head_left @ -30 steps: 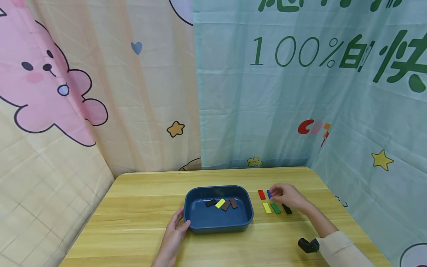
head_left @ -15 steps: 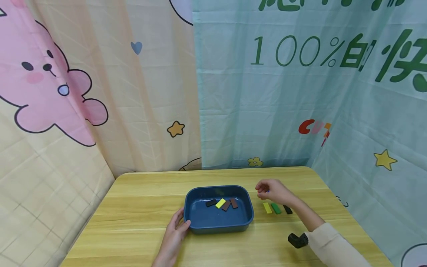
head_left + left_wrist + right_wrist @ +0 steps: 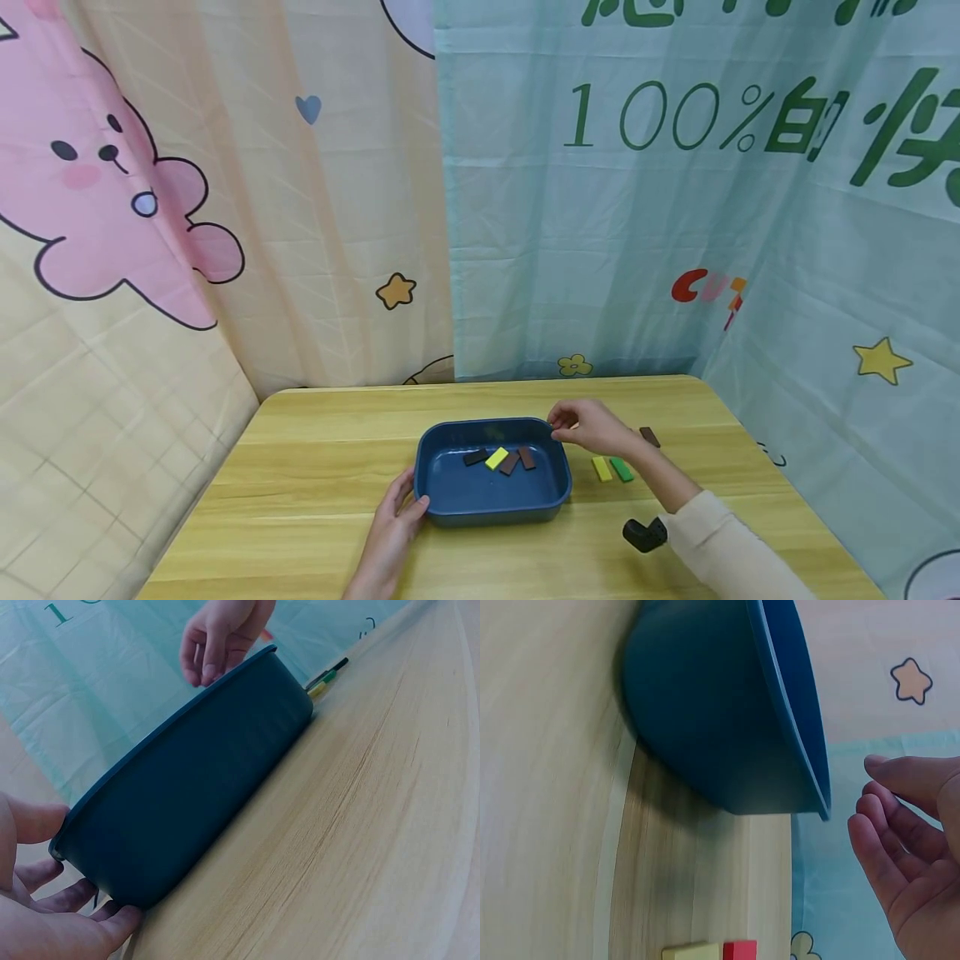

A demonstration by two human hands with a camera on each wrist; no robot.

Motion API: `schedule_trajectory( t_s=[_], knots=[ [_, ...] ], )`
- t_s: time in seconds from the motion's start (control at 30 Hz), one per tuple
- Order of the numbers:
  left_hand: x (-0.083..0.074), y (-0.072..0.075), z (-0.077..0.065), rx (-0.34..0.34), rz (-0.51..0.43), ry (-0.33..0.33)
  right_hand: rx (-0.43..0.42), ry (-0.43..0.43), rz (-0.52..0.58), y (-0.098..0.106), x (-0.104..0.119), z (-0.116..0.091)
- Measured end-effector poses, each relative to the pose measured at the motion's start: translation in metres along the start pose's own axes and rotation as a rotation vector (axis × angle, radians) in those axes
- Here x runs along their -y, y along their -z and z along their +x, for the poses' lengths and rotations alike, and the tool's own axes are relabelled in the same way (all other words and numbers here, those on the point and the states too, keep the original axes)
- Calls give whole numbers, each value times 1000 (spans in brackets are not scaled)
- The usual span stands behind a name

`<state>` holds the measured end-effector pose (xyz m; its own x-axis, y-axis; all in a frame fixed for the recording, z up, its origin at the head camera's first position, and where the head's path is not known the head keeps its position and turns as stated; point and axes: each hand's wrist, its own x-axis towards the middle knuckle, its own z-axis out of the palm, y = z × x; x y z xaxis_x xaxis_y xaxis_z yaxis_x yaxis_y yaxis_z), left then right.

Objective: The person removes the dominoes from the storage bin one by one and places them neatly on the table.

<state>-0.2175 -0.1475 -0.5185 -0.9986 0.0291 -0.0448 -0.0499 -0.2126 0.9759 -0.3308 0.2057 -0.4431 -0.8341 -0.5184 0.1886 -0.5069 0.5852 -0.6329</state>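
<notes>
Left hand [image 3: 396,517] is gripping bin [image 3: 495,497], four blocks [image 3: 497,457] lying inside; right hand [image 3: 591,426] is hovering above its edge, grip unclear; more blocks [image 3: 602,469] waiting rightward.

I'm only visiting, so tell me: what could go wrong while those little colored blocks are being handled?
The right hand is right by the right end of the blue bin, so a small slip might bump it. Its forearm passes close to the brown block and green block and could brush them out of place. The left hand grips the bin's left end; a tug could set the blocks inside sliding.
</notes>
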Motion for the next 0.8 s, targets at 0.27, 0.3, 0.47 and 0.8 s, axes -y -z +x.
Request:
schedule_trajectory(
  t_s=[0.27, 0.3, 0.47, 0.8],
  knots=[
    [-1, -1, 1, 3, 5, 0, 29, 44, -6, -12, 13, 14],
    [-1, -1, 1, 0, 1, 7, 34, 48, -6, -14, 14, 16],
    [0, -1, 2, -2, 0, 17, 60, 67, -3, -26, 19, 26],
    [1, 1, 3, 4, 0, 17, 97, 88, -5, -53, 23, 44]
  ],
)
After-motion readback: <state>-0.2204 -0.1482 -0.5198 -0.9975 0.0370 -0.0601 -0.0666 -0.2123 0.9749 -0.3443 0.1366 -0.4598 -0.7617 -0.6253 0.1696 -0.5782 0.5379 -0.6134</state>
